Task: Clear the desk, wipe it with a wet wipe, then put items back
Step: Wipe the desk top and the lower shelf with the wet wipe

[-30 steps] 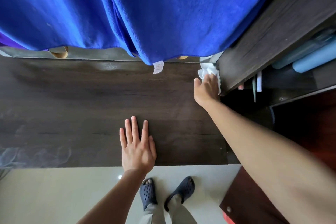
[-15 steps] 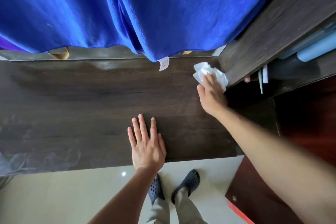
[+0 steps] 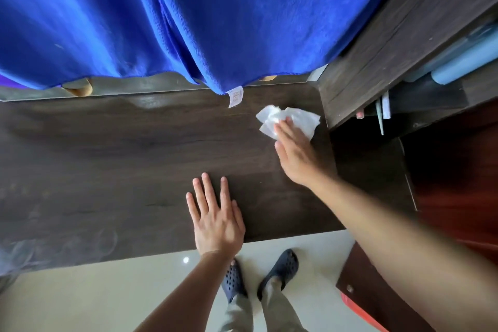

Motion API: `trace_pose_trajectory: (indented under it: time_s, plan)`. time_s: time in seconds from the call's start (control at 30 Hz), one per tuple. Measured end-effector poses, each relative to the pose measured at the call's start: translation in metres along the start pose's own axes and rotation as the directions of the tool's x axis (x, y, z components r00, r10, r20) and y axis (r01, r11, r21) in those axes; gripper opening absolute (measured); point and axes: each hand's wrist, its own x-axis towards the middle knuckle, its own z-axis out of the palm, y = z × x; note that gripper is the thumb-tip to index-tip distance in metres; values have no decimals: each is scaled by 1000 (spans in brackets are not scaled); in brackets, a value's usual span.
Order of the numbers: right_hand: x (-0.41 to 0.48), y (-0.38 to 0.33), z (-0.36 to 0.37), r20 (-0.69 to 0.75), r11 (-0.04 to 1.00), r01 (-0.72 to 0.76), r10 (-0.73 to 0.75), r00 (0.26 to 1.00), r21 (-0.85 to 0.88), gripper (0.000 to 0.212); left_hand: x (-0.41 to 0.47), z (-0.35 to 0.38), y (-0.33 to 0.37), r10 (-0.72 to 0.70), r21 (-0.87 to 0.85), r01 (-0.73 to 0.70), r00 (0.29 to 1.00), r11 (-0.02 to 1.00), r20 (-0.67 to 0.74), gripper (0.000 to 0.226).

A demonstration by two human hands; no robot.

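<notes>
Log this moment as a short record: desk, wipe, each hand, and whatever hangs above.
desk: dark wood grain, hazy streaks at its near left
wet wipe: white, crumpled, on the desk's far right, near the shelf unit
right hand: fingers straight, pressing the wet wipe onto the desk
left hand: flat on the desk near its front edge, holding nothing
blue towel: hangs over the desk's back edge, white label at its hem
stage: wiping step
</notes>
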Motion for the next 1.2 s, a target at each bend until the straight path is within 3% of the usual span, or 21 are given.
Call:
trace_pose_trajectory:
  time_s: [0.1, 0.17, 0.23, 0.3, 0.4, 0.43, 0.5, 0.6, 0.73, 0.83, 0.9, 0.97, 1.07, 1.2]
  plan:
    - [-87, -24, 3, 166, 960, 258, -274, 947, 112, 42, 1, -2, 1, 1, -8, -1, 1000, 1000, -3, 55]
    - [-93, -12, -6, 255, 924, 340, -376, 891, 174, 39, 0, -3, 1, 2, -12, -2, 1000, 1000, -3, 55]
    - [-56, 5, -10, 184, 938, 317, -340, 922, 143, 40, 0, -3, 1, -4, -7, 4, 1000, 1000, 1, 55]
    - [1, 20, -13, 35, 982, 176, -179, 983, 65, 43, -1, -3, 2, -6, 3, 6, 1000, 1000, 5, 55]
    - [57, 10, -5, 20, 999, -46, 46, 999, -12, 45, 2, -2, 1, -8, 17, 8, 1000, 1000, 1, 55]
    - [58, -3, 3, 21, 1000, -13, 13, 1000, -4, 45, 2, -1, 1, -11, 19, 11, 1000, 1000, -1, 55]
    - [35, -31, 18, 80, 979, 203, -205, 976, 31, 45, 1, -2, 1, -12, 21, 12, 1000, 1000, 1, 54]
    - [-14, -33, 13, 209, 904, 411, -428, 879, 120, 42, 0, -3, 2, -5, 21, 5, 1000, 1000, 2, 54]
    - [3, 27, -16, 88, 959, 281, -283, 955, 37, 46, 0, -3, 1, -7, 26, 7, 1000, 1000, -6, 54]
    - [12, 24, -16, 44, 989, 146, -146, 988, -5, 52, -1, -3, 1, -5, 25, 5, 1000, 1000, -16, 54]
    - [-23, -2, -1, 78, 971, 238, -238, 968, 9, 48, -1, -3, 2, -3, 18, 4, 1000, 1000, -18, 53]
    - [-81, -16, 7, 198, 922, 386, -386, 901, 42, 46, -1, -2, 1, -1, 7, 2, 1000, 1000, -26, 53]
    - [-143, 14, -5, 288, 876, 479, -472, 833, 53, 47, -1, -1, 1, 3, 11, -3, 1000, 1000, -29, 53]
    - [-141, 55, -16, 158, 978, 210, -205, 966, -18, 50, -1, -1, 0, 7, 8, -7, 999, 1000, -41, 53]
